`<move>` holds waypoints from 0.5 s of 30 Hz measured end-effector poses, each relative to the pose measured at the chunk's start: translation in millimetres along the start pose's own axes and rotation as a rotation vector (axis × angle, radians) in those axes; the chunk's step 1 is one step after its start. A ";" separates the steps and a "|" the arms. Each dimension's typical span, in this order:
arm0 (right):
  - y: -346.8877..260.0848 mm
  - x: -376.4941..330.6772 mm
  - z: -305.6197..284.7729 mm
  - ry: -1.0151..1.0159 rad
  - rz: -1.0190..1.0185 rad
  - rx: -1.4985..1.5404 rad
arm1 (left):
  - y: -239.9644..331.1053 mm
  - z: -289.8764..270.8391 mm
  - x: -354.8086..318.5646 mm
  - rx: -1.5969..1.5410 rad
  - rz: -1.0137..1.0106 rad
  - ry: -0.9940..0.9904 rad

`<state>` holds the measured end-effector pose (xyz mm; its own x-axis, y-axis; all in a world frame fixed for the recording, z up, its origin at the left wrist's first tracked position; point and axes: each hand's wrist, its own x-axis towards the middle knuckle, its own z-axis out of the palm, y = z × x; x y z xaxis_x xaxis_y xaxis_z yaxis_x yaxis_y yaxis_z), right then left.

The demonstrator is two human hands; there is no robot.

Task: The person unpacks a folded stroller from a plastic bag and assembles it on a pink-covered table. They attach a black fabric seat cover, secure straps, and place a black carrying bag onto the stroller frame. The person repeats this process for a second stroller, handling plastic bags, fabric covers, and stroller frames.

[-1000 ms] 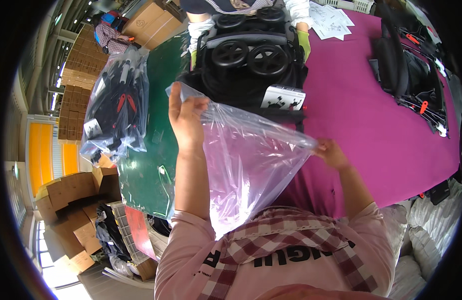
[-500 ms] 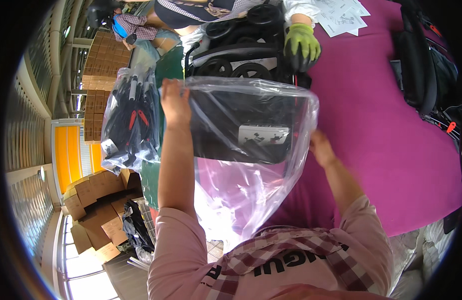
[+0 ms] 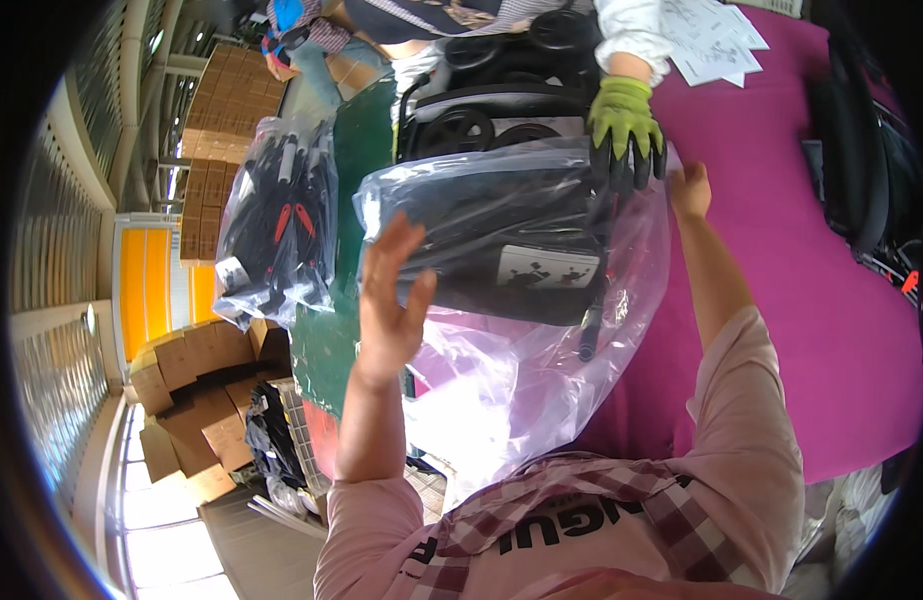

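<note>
Clear plastic bag (image 3: 541, 340) covers most of the folded black stroller (image 3: 501, 235) lying on the magenta desk (image 3: 781, 300). The left hand (image 3: 391, 300) is spread, flat against the bag's near side; the right hand (image 3: 689, 190) pinches its far edge. A co-worker's green-gloved hand (image 3: 626, 125) steadies the stroller. Best to keep the mouth wide and tension even so the film clears the wheels.

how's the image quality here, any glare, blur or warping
Head view: strong fisheye bend, so the wall slats and stacked cartons curve toward a black rim; daylight blows out the floor at lower left; the clear plastic bag shows white glare streaks over the black folded stroller; the left hand is slightly soft, while the right hand and a co-worker's green glove look sharper.
</note>
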<state>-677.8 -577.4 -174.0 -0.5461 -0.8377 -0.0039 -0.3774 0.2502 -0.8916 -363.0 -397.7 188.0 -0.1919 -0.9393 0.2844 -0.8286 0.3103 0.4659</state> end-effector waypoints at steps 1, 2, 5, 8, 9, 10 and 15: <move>-4.8 -29.4 -5.5 -0.051 0.005 0.005 | -8.2 -5.2 -27.8 0.009 -0.023 -0.013; -22.7 -67.5 -20.8 -0.118 0.009 0.156 | -14.6 -5.2 -59.8 -0.147 -0.116 0.009; 3.9 -152.7 -67.5 -0.338 -0.026 0.227 | -1.9 3.7 -100.1 -0.286 -0.320 -0.154; 22.6 -243.2 -120.7 -0.449 -0.105 0.139 | 8.2 18.9 -121.5 -0.287 -0.119 -0.168; 29.1 -269.2 -135.8 -0.474 -0.096 0.107 | 15.7 21.3 -124.5 -0.332 -0.104 -0.171; 32.0 -293.6 -148.1 -0.502 -0.034 0.087 | 20.1 24.7 -128.8 -0.381 -0.069 -0.214; 40.7 -365.6 -191.6 -0.664 -0.054 -0.233 | 41.7 52.7 -167.0 -0.460 0.210 -0.480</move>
<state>-636.8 -168.0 -122.1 0.0217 -0.9523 -0.3043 -0.5821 0.2355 -0.7783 -393.2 -235.6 115.7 -0.6226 -0.7805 0.0553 -0.4616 0.4234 0.7795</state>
